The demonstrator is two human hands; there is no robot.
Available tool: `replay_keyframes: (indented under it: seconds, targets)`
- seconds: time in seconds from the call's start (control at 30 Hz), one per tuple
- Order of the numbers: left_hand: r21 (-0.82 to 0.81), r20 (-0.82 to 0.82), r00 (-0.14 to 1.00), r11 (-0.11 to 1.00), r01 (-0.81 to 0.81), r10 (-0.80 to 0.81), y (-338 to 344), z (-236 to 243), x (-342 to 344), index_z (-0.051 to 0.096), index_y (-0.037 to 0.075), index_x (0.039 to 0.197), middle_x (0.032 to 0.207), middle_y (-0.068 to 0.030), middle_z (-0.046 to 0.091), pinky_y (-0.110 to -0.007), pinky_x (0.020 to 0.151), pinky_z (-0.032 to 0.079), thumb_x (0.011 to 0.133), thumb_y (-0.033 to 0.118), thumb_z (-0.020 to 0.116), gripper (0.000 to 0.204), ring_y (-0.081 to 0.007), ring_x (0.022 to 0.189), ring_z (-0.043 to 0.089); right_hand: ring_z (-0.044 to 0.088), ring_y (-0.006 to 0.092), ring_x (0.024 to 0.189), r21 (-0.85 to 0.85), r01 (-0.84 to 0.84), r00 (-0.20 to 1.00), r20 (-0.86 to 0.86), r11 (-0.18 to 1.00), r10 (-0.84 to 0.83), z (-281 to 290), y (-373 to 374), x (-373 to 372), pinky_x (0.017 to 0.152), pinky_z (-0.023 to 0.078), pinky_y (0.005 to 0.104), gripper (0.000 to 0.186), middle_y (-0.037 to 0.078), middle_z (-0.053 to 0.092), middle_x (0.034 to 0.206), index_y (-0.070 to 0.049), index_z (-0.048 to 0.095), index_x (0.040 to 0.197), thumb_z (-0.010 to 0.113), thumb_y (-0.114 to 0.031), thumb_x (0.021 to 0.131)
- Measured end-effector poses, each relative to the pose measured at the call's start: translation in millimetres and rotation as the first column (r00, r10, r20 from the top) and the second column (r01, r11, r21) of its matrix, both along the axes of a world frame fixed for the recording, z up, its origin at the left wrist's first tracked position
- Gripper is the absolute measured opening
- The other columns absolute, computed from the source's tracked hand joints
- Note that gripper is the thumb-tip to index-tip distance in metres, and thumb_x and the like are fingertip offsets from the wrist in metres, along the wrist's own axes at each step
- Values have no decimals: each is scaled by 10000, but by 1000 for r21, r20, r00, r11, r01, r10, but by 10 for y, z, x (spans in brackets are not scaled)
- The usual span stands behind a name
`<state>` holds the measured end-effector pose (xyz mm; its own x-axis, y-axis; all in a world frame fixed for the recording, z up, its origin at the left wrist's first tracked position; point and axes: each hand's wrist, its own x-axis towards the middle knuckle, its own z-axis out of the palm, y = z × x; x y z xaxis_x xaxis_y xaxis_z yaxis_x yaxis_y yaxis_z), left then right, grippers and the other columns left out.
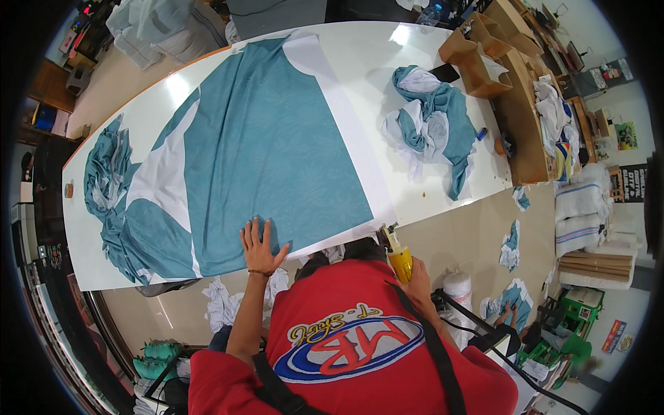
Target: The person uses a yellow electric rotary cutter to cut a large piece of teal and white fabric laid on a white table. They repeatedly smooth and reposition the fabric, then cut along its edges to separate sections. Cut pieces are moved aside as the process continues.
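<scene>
A wide sheet of teal and white fabric (277,159) lies spread over the white table (373,55). Its white border (349,149) runs down the right side to the near edge. My left hand (261,247) presses flat on the teal part near that edge, fingers spread. At the near right corner of the sheet, my right hand (416,283) grips a yellow handheld electric fabric cutter (399,259). Its metal head is at the table edge, beside the white border; whether the blade touches the cloth cannot be made out.
Bunched teal fabric (107,173) lies at the table's left end, crumpled teal and white cloth (443,121) on its right. Cardboard boxes (522,124) line the right end. Fabric scraps (510,249) litter the floor, where another person's hands (510,315) touch cloth.
</scene>
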<state>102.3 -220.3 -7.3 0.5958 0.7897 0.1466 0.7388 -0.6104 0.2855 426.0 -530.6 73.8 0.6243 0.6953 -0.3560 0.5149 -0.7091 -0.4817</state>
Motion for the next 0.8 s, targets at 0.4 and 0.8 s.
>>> replay_keyframes:
  seconds: [0.4,0.8]
  targets:
    - [11,-1,1000,1000,1,-1,3,-39,0,517,101,1501,1584,-235,378,-632,1211,235,844,524,731,810,-451,1467,332,698,491,887,-79,69,998,3,995,-69,77,264,-41,759,551,557,654,284,711,956,-50,505,1284,781,-415,817]
    - [12,36,999,1000,-8,7,-4,-48,0,503,97,1509,1586,-222,377,-617,1212,237,833,480,739,811,-445,1470,328,700,493,855,-101,56,998,46,993,-51,135,432,7,727,548,576,589,284,713,903,-54,526,1233,764,-410,828]
